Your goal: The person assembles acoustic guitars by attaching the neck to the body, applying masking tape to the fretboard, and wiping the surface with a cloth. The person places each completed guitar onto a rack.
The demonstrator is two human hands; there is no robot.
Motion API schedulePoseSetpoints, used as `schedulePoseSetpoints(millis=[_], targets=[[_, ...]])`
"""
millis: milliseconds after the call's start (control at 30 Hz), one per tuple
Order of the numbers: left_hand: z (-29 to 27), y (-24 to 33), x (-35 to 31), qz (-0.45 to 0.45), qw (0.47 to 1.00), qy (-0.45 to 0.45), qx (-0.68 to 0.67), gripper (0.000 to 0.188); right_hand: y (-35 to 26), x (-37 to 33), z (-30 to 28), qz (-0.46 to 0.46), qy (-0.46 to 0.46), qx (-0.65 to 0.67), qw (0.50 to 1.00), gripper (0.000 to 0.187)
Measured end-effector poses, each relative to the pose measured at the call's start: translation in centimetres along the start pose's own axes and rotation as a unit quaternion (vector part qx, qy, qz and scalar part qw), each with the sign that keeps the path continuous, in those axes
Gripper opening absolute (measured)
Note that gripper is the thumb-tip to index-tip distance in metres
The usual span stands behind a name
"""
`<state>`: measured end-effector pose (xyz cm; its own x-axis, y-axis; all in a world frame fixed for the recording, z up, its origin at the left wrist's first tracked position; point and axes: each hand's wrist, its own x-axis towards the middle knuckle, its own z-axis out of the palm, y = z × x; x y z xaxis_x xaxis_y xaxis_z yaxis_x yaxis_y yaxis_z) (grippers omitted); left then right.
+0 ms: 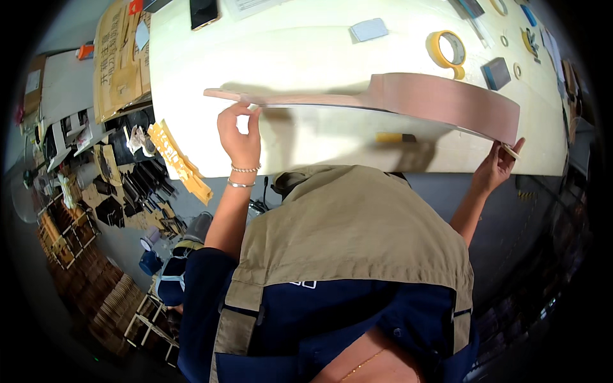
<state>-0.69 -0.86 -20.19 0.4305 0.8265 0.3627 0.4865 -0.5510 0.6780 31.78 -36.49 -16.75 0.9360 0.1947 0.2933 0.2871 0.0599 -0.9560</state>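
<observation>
An unfinished wooden guitar [447, 105] is held edge-on above the pale worktable, its bare pinkish-brown side facing up. Its neck [313, 100] points left and its rounded body lies to the right. My left hand [241, 134] pinches the neck close to the headstock, thumb and forefinger curled into a loop. At the tail end of the body, my right hand [494, 167] grips the lower rim, its fingers partly hidden behind it. A small pale rounded piece [512, 152] shows by the right fingers; I cannot tell what it is.
On the worktable [281, 51] lie a yellow tape roll [436, 50], a grey sanding block [496, 73], a pale blue-grey pad [369, 30], a phone [204, 13] and a yellow-and-black tool [395, 137]. Cardboard [122, 64] and dark hand tools [150, 185] are at the left.
</observation>
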Motion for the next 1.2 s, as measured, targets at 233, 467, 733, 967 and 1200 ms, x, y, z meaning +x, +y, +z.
schedulePoseSetpoints(millis=[233,467,733,967,1200], targets=[[1.0,-0.8,-2.7,0.162,0.966,-0.025,0.202,0.03,-0.1,-0.1,2.2,0.013,0.064,-0.014,0.998,0.066],[1.4,-1.2,-3.2,0.196,0.946,-0.056,0.253,0.044,0.2,-0.2,2.3,0.013,0.085,-0.013,0.996,0.067],[4.2,2.7,-3.2,0.28,0.929,-0.091,0.225,0.043,-0.1,-0.2,3.1,0.025,0.106,-0.007,0.994,0.072],[8.9,8.7,-3.4,0.353,0.917,-0.097,0.157,0.038,0.4,-0.3,2.8,0.016,0.101,0.009,0.995,0.071],[9.2,9.2,-2.9,0.377,0.907,-0.1,0.156,0.022,0.7,-0.3,2.9,0.028,0.118,0.046,0.992,0.073]])
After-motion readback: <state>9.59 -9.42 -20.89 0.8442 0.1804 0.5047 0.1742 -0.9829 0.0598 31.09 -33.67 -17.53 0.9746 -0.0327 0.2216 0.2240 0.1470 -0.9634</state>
